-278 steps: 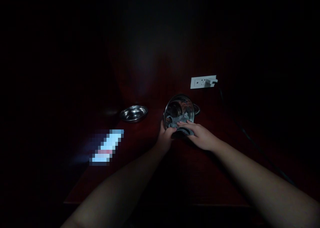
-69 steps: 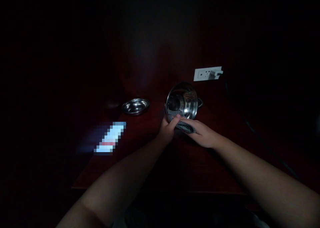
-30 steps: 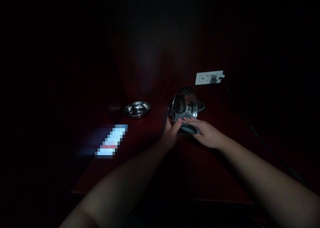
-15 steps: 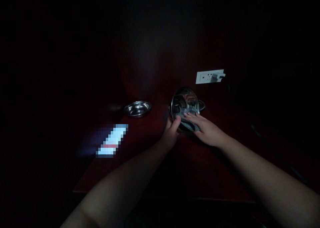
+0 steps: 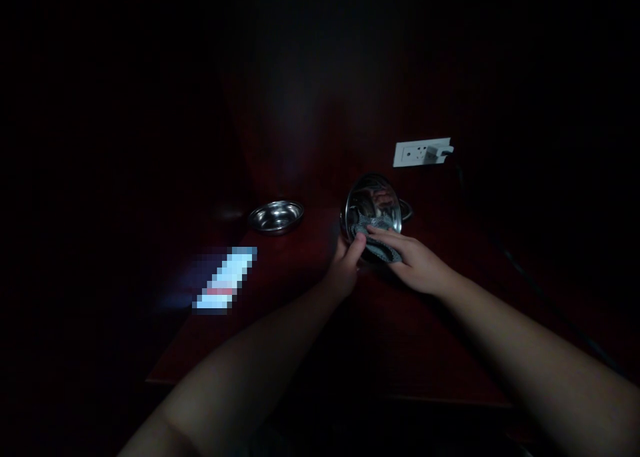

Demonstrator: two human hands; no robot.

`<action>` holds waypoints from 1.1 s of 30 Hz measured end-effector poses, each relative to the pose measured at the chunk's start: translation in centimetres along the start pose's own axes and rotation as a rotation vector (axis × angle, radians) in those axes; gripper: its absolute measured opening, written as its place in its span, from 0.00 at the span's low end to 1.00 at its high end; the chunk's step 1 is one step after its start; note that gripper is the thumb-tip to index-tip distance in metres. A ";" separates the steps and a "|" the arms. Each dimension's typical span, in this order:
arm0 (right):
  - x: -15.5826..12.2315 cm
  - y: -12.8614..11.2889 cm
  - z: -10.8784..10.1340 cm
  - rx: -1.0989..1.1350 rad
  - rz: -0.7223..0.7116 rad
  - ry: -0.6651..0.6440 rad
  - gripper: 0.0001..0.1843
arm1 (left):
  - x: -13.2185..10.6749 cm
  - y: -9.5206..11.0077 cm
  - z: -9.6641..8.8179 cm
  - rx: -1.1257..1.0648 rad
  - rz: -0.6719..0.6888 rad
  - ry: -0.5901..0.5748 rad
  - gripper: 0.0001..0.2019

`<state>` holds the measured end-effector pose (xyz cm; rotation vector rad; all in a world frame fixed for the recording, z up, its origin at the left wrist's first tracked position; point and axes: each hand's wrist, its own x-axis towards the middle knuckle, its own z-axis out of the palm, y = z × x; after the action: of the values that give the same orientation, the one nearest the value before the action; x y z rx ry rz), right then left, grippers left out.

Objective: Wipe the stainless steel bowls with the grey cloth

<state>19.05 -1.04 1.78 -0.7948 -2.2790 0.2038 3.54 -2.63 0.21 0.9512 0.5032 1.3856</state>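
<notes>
A shiny steel pot (image 5: 377,193) with a loop handle (image 5: 405,209) on its right side is tilted toward me above the table. My left hand (image 5: 345,267) grips its lower left edge, thumb on the near side and fingers hidden behind. Against the lower part of the pot lies a crumpled grey cloth (image 5: 383,247). My right hand (image 5: 417,263) presses this cloth to the steel, fingers over it and pointing left. The fingertips nearly meet my left thumb.
A shallow steel bowl (image 5: 277,218) stands left of the pot on the dark red table (image 5: 310,297). Nearer me is a bright pixelated rectangle (image 5: 225,280). A white socket plate (image 5: 423,152) with a plugged-in adapter is behind; a dark cable (image 5: 530,277) runs along the right.
My right hand has slid slightly with the cloth over the pot, its fingers now closer together. The left hand keeps its hold on the pot.
</notes>
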 end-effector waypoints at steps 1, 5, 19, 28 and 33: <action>0.0 0.0 0.0 0.009 -0.005 0.002 0.27 | 0.0 0.0 0.0 0.006 0.003 0.000 0.28; 0.1 -0.1 -0.1 0.022 -0.004 -0.013 0.26 | 0.0 -0.1 -0.1 0.045 0.029 -0.002 0.26; 0.2 -0.6 -0.3 0.062 -0.098 -0.089 0.23 | 0.0 0.0 -0.2 0.095 0.068 0.014 0.24; 0.3 -0.5 -0.6 0.091 -0.134 -0.071 0.20 | 0.1 0.3 -0.2 0.093 0.110 0.006 0.25; 0.4 -0.8 -0.6 0.055 -0.121 -0.062 0.20 | 0.3 0.4 -0.1 0.103 0.106 -0.025 0.28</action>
<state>18.84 -1.52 2.77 -0.6277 -2.3612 0.2368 3.22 -2.36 0.57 1.0911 0.5155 1.4520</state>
